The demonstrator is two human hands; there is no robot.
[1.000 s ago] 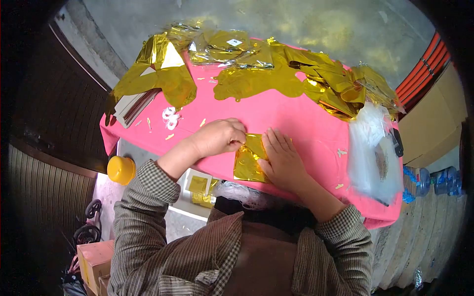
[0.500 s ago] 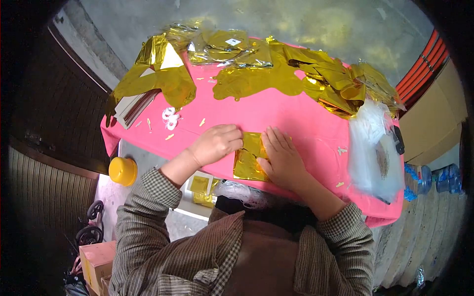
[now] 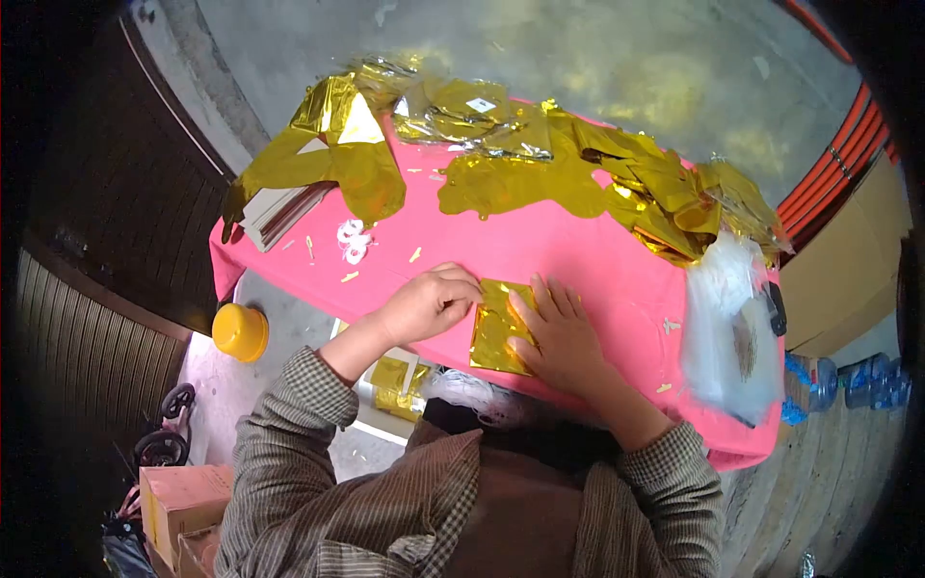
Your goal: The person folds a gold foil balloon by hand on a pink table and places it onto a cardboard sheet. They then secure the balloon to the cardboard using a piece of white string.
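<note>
Gold packet [image 3: 495, 332]: one, before me on the pink cloth [image 3: 631, 284].
Yellow tub [image 3: 239, 332]: one.
Water jugs [image 3: 822, 383]: two I can see, far right, hard to make out.
Right hand [image 3: 567, 342]: fingers outstretched on the packet, hiding its right side.
Left hand [image 3: 429, 306]: fingers curled at its upper left; whether they pinch, I cannot tell.
Gold foil [image 3: 520, 188]: overlapping, too tangled to count.

A shiny, creased gold foil rectangle [image 3: 497, 331] lies flat just below the frame's centre, right side partly hidden.
</note>
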